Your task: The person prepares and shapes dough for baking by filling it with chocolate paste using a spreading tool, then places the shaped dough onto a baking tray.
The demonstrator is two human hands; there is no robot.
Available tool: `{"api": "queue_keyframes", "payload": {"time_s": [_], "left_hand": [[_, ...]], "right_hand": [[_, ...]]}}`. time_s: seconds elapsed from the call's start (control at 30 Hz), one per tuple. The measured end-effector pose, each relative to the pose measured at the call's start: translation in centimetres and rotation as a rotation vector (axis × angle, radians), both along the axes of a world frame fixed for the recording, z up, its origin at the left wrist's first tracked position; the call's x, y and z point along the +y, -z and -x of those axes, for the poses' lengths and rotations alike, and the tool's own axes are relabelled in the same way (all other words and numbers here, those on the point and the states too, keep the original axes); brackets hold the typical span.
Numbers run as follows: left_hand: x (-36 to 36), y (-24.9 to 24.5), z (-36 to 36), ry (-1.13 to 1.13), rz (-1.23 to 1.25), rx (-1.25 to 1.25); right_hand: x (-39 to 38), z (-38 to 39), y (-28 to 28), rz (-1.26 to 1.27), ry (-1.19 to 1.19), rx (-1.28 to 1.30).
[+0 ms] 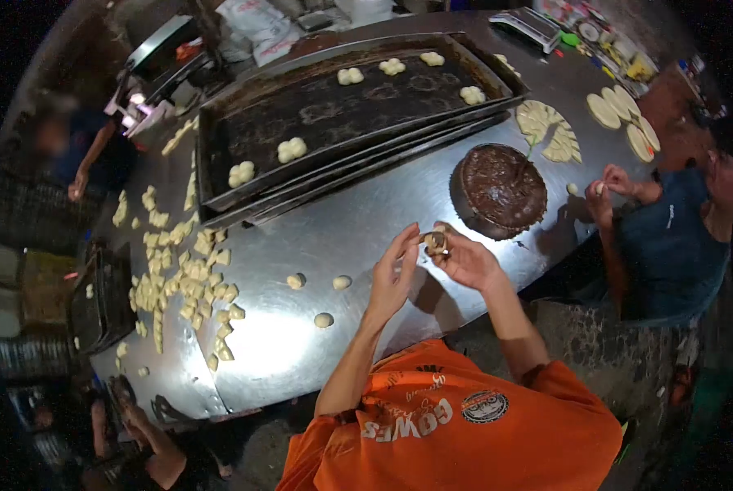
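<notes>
Between my two hands, over the metal table, is a small piece of dough [434, 242] with dark filling on it. My right hand [467, 260] holds it with bent fingers. My left hand [396, 266] is beside it, its fingertips near or touching the dough; its fingers are partly spread. Just beyond my right hand stands a round container of dark brown filling [505, 190] with a utensil stuck in it. Three small dough balls, one of them [342, 282], lie on the metal table [276, 254] left of my hands.
Stacked black trays [325, 114] hold several dough clusters. Many cut dough pieces [190, 282] lie at the left. Flattened dough [546, 131] and dough discs [620, 110] lie at the right. A co-worker [669, 237] handles dough at the right; other people are at the left.
</notes>
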State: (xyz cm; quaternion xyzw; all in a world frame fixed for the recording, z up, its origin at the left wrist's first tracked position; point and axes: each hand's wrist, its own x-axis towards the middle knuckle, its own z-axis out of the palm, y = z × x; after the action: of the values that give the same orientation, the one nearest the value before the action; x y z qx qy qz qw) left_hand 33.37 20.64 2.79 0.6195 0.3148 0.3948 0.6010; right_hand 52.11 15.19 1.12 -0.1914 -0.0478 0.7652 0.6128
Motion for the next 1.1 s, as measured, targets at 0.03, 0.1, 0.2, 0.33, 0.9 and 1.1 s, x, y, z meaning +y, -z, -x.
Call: {"api": "queue_keyframes", "payload": {"time_s": [0.03, 0.1, 0.2, 0.33, 0.9, 1.1], "left_hand": [[0.2, 0.7, 0.4, -0.051, -0.119, 0.046], [0.4, 0.7, 2.1, -0.054, -0.005, -0.049], [0.4, 0.3, 4.6, -0.113, 0.257, -0.154], [0.6, -0.4, 6.8, -0.115, 0.55, -0.647], [-3.4, -2.9, 8.8, -0.217, -0.29, 0.028], [-3.9, -2.3, 9.7, -0.217, 0.47, -0.357]], "right_hand": [[-0.1, 1.3, 0.4, 0.032, 0.008, 0.046], [-0.1, 3.2, 0.8, -0.009, -0.033, 0.035], [-0.1, 5.7, 0.8, 0.032, -0.046, 0.0], [1.0, 8.5, -2.6, 0.043, -0.014, -0.141], [1.5, 10.0, -7.5, -0.599, 0.098, -1.617], [0.5, 12.4, -7.0, -0.663, 0.249, -1.651]]}}
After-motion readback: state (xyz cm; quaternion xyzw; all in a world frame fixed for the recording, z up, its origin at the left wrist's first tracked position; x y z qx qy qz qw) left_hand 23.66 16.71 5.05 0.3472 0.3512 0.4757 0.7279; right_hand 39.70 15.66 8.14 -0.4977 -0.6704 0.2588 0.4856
